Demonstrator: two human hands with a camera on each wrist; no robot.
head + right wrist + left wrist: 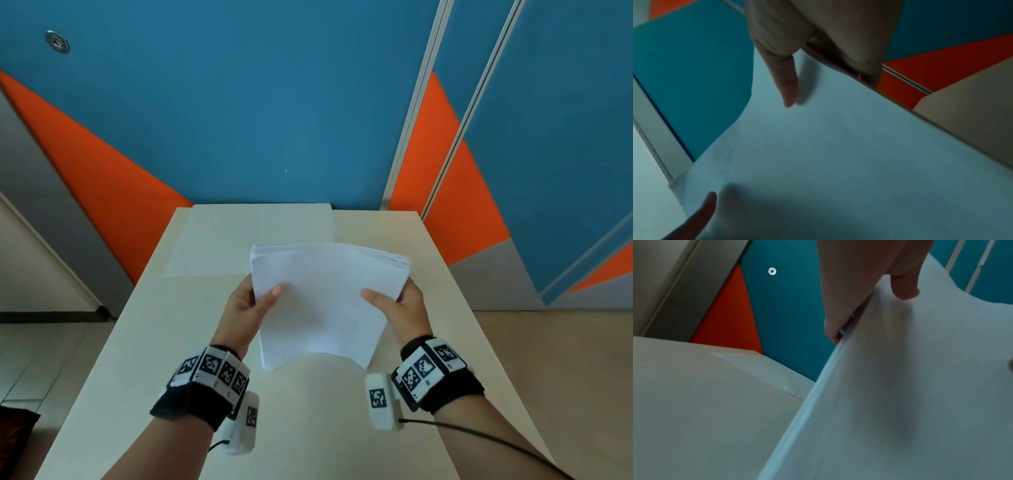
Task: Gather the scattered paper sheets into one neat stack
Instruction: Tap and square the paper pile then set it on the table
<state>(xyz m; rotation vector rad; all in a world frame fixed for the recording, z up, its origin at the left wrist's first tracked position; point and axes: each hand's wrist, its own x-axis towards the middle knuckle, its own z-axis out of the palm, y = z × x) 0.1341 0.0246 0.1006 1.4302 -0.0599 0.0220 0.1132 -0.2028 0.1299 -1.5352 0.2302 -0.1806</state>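
Observation:
A stack of white paper sheets (322,301) hangs above the beige table (144,342), held between both hands and bowed slightly. My left hand (251,301) grips its left edge, thumb on top and fingers underneath. My right hand (394,301) grips the right edge the same way. In the left wrist view the stack (900,386) shows its layered edge with my thumb (904,288) pressed on top. In the right wrist view my right thumb (789,87) lies on the stack (828,154), and the left thumb (701,211) shows at the lower left. One more sheet (253,236) lies flat at the table's far left.
The table ends at a blue and orange wall panel (239,120) just beyond its far edge. Its left and right edges drop to a pale floor (565,377). Bare tabletop shows under the held stack, toward me.

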